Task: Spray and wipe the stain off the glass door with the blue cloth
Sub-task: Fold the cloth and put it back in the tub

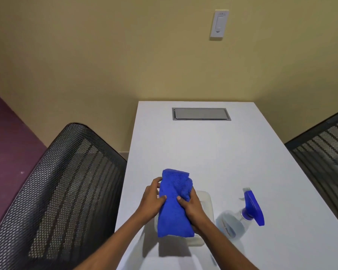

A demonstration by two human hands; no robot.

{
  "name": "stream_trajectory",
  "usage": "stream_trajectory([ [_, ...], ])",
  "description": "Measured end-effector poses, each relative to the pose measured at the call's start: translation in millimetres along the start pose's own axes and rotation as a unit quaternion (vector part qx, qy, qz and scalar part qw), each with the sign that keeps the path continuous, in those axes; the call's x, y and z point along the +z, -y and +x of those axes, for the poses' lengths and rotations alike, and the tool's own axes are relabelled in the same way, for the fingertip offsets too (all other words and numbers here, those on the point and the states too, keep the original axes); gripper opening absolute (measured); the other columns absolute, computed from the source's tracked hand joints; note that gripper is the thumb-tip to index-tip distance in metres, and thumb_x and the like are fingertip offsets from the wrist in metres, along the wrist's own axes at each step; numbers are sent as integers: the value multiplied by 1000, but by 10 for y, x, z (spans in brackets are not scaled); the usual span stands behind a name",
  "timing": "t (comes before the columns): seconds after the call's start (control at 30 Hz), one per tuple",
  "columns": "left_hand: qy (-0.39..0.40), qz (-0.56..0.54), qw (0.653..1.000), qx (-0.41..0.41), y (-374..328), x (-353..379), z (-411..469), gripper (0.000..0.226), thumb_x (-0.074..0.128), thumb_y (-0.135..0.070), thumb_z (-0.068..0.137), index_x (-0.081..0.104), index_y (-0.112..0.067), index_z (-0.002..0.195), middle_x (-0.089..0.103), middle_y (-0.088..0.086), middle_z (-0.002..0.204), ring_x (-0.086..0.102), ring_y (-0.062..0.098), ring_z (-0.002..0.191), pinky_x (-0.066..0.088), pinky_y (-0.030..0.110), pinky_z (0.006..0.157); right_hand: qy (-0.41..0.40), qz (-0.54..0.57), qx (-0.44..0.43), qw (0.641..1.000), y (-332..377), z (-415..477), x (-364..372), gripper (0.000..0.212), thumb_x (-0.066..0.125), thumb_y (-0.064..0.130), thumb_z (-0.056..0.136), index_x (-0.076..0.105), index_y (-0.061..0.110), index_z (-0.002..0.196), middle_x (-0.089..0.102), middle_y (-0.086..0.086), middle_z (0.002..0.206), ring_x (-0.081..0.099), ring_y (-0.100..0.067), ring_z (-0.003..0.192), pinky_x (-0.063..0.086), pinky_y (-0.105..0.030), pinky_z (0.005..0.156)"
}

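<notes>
Both hands, left hand (pixel 151 199) and right hand (pixel 191 206), grip the blue cloth (pixel 174 203) between them, seemingly above a tray (pixel 206 203).

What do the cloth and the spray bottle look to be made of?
Blue cloth: soft looped fabric, likely microfibre; it shows nubby texture and folds in both hands. Spray bottle: clear, glossy body, probably plastic, with an opaque blue trigger head.

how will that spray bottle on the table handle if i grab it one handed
The spray bottle stands upright on the white table. Its clear body looks only partly filled, so probably light. The big blue trigger head suggests it is top-heavy and apt to tip if nudged. Smooth plastic may be slippery.
</notes>
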State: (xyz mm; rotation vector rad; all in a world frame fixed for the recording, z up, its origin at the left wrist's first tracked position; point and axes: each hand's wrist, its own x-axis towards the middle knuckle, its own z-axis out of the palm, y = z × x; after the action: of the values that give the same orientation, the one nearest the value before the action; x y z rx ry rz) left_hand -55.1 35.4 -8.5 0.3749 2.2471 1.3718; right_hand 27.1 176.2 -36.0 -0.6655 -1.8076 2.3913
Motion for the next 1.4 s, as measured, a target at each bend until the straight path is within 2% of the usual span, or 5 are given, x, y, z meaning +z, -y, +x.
stream_trajectory([
  [0.8,30,476,877,56,483,299,89,13,40,-18,88,52,-20,93,53,-1,103,41,22,101,27,29,78,-80,-331,188,921,-545,435,114,7,55,3,83,56,6,89,65,-19,101,62,-29,90,53,-41,83],
  [0.93,43,500,863,61,550,294,82,22,41,-25,93,61,-21,98,62,-5,115,35,30,125,26,37,97,-126,-381,157,902,-527,373,152,40,67,20,84,42,4,111,52,-6,101,61,-25,95,49,-31,74],
  [1.07,39,486,873,35,534,335,43,33,31,-26,90,61,-23,104,64,-3,119,15,39,145,14,46,114,-183,-595,95,777,-409,231,169,42,61,35,86,42,10,114,47,-7,114,49,-24,106,44,-30,76],
  [1.2,62,518,852,35,503,379,18,42,32,-35,89,56,-25,122,57,0,132,11,41,147,15,51,113,-56,-618,-10,784,-420,160,136,6,44,15,87,44,21,91,55,-6,108,48,-25,105,40,-37,81],
  [1.4,88,530,843,-11,552,440,74,65,61,-56,80,39,-33,137,38,-4,148,12,39,145,20,55,111,80,-615,80,780,-604,257,72,51,56,34,89,40,22,137,38,-9,140,35,-31,128,38,-52,101],
])
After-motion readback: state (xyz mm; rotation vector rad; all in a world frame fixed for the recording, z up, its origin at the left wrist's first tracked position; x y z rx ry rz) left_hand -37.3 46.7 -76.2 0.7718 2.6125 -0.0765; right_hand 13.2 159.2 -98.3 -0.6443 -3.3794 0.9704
